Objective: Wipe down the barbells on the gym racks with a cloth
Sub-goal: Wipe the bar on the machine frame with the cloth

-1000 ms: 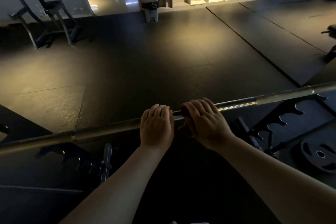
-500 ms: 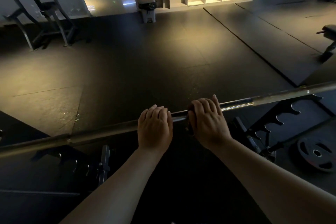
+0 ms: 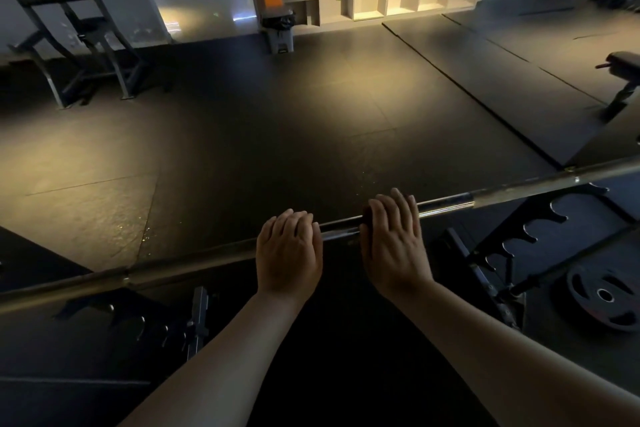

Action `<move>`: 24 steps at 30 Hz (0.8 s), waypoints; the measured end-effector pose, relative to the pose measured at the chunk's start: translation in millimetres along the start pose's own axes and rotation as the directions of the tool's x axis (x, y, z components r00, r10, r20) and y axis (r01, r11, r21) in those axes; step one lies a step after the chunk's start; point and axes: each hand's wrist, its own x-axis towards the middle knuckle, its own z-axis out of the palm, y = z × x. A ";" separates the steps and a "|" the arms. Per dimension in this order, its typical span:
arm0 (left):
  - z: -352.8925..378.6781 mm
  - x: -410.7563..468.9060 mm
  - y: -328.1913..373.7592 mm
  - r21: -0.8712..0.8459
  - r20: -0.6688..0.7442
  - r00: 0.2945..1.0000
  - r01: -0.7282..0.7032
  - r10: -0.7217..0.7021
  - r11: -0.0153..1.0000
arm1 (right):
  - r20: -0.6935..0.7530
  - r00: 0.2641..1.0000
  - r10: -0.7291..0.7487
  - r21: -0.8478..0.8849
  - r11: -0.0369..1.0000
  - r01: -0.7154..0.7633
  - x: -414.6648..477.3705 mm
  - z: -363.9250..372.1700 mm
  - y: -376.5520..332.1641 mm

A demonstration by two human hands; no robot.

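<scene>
Head view, barbell wipe in progress. At 10 o'clock a dark seat frame (image 3: 78, 35) is seen against the wall. The barbell (image 3: 194, 265) is laid across the view from 8 o'clock to 3 o'clock and is carried on the notched rack (image 3: 540, 229), whose hooks are visible below it at both ends. Just below centre, at 6 o'clock, the left hand (image 3: 289, 253) is set on the shaft with its fingers hooked over the top, so that the bar is steadied; this grip is unchanged from a second ago. Immediately beside it, at 5 o'clock, the right hand (image 3: 394, 246) is placed over the dark cloth (image 3: 366, 218), of which only a small fold at the index-finger side is shown. A second ago this hand was curled tightly round cloth and shaft; its fingers are now nearly straight and laid flat across the bar, the cloth being pressed rather than clenched. Whether the thumb is tucked beneath cannot be told. Little travel along the shaft is recorded between frames. The loosening is judged to mark the end of one rubbing stroke, with a regrip or slide towards 3 o'clock likely required, since the shiny length to the right appears unreached. A weight plate (image 3: 602, 295) is seen on the floor at 4 o'clock.
</scene>
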 end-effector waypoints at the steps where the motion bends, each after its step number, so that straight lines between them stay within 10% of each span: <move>1: 0.7 0.1 -0.2 0.003 -0.002 1.000 0.004 -0.004 1.000 | -0.002 0.999 -0.037 -0.003 0.999 0.037 -0.8 1.1 -3.0; 6: 1.5 0.9 2.0 0.008 -0.035 0.999 0.015 -0.014 1.000 | 0.004 0.974 -0.227 -0.052 0.973 0.227 10.2 -10.9 27.4; 11: 2.9 1.5 6.7 0.012 -0.023 0.999 0.043 -0.043 0.999 | 0.011 0.999 0.038 0.029 0.999 -0.038 7.6 -2.8 -7.5; 17: 0.4 0.7 7.2 0.009 -0.025 0.999 0.025 -0.025 1.000 | 0.005 0.968 -0.251 -0.026 0.968 0.251 10.9 -9.2 30.4; 24: -1.8 0.3 11.8 -0.010 -0.006 0.998 0.067 -0.067 0.998 | -0.065 0.995 0.076 0.060 0.996 -0.072 6.4 -1.5 6.2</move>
